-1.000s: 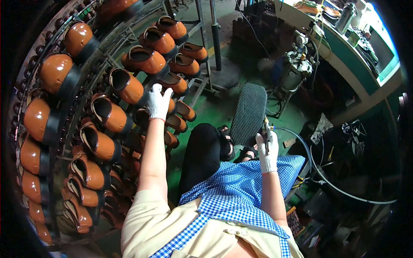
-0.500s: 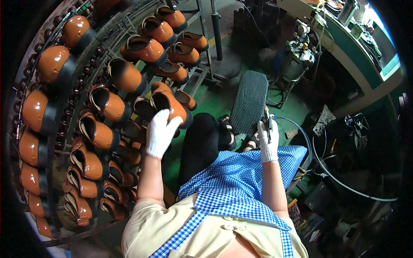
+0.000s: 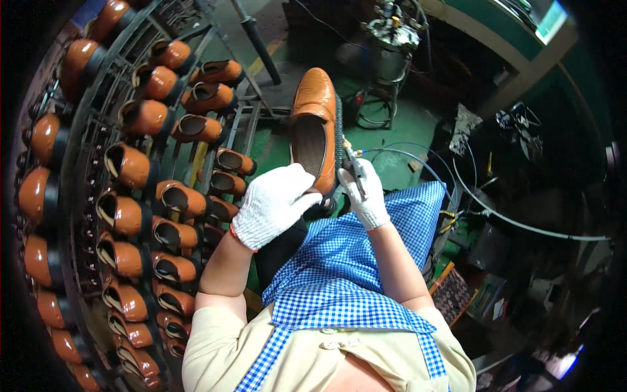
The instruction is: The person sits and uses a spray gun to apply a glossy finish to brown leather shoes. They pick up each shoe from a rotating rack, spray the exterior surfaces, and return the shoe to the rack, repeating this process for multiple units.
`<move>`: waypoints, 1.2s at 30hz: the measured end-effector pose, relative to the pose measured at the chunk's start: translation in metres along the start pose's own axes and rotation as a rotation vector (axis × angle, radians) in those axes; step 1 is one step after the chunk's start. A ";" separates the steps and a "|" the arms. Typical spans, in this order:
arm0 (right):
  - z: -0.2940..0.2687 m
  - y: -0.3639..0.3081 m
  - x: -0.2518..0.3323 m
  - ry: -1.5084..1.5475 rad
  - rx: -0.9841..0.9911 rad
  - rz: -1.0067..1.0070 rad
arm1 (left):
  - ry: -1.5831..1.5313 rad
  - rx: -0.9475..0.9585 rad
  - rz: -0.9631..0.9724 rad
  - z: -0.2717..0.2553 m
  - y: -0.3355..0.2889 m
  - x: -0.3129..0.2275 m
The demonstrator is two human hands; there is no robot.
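A glossy orange-brown loafer (image 3: 315,97) is held out in front of me, toe pointing away. Its dark insole shows through the opening. My left hand (image 3: 277,199), in a white knitted glove, grips it at the heel; the fingertips are partly hidden by the shoe. In my right hand (image 3: 366,196), also gloved, is a small metal spray gun (image 3: 357,175) with a blue hose attached. The gun's tip is close beside the right side of the shoe, by the dark mesh-topped stand (image 3: 339,124), which the shoe mostly covers.
A metal rack (image 3: 98,85) on the left carries rows of similar orange-brown shoes (image 3: 127,212). Ahead to the right stands a metal pressure pot (image 3: 390,49) on legs. A pale hose (image 3: 522,225) curves across the right side. My blue checked apron (image 3: 336,255) covers my lap.
My left hand has brought a loafer from the rack to the front, over the mesh-topped stand. My right hand has moved left with the spray gun, closer to the shoe. The view has turned right.
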State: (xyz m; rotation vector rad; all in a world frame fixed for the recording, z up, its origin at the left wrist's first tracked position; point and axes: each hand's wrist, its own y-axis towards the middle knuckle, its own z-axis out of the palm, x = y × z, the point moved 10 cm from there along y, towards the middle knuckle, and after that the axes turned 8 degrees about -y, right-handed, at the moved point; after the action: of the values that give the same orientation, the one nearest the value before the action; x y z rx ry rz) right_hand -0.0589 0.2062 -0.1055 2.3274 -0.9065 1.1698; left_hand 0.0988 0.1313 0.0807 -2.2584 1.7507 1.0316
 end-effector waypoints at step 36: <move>-0.062 -0.044 0.053 0.219 -0.037 -0.430 | 0.086 -0.085 0.115 -0.019 -0.037 0.005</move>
State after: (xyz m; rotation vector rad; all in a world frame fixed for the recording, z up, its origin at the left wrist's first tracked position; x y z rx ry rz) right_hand -0.0402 0.2541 -0.0288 2.1621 -0.3248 1.1746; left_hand 0.1406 0.1307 0.0803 -2.3084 1.9277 1.0638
